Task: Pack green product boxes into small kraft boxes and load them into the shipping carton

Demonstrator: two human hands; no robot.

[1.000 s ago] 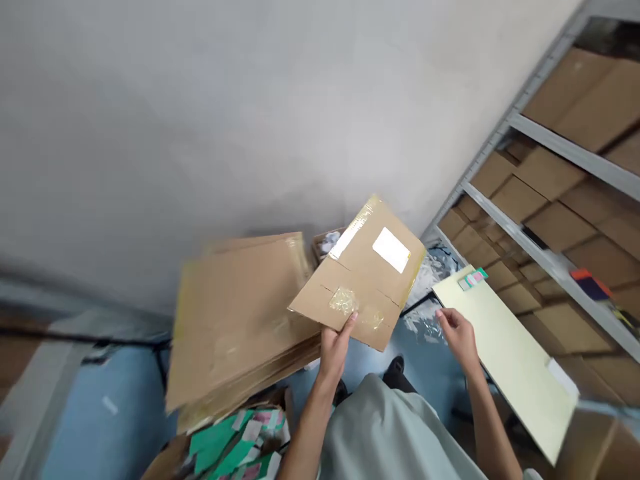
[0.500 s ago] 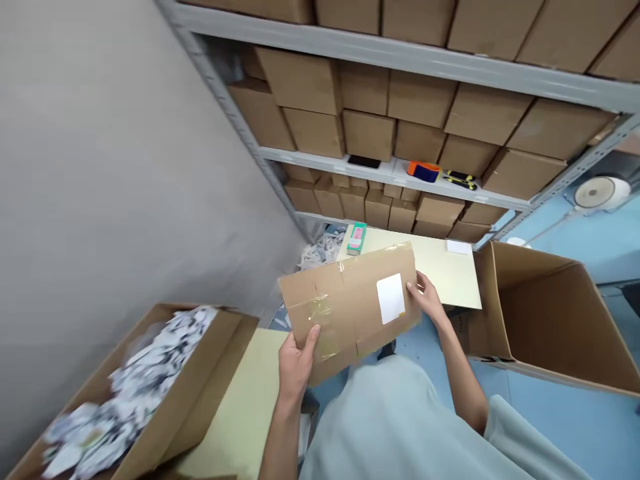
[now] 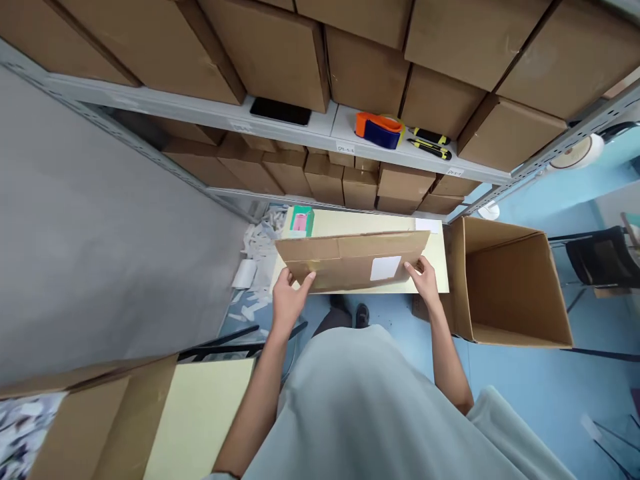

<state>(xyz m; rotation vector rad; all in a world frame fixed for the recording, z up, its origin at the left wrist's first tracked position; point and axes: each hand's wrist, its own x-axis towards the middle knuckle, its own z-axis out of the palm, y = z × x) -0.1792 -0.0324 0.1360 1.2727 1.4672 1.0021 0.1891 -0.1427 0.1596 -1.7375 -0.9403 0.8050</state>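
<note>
A flat piece of brown cardboard (image 3: 345, 267), perhaps a folded-flat carton, is held between both hands over the front of a cream table (image 3: 380, 222). It bears a white label (image 3: 385, 268) on its right half. My left hand (image 3: 290, 300) grips its left lower edge, thumb on the near face. At the opposite end my right hand (image 3: 424, 280) pinches the right edge, thumb in front and fingers partly hidden behind. The cardboard is tilted, its upper edge leaning away from the label side. Behind it on the table lies a green and pink box (image 3: 302, 221).
Shelves of brown boxes (image 3: 367, 72) face me, with a tape dispenser (image 3: 379, 130), yellow-black cutters (image 3: 431, 148) and a black flat object (image 3: 281, 111). A large open carton (image 3: 515, 287) stands right. Paper scraps (image 3: 267, 240) lie left; another carton (image 3: 100, 420) is at lower left.
My view has turned toward the table and shelf. The cardboard has gone from a slanted, face-up position to nearly level above the table, tipped more edge-on. Both hands still grip it.
</note>
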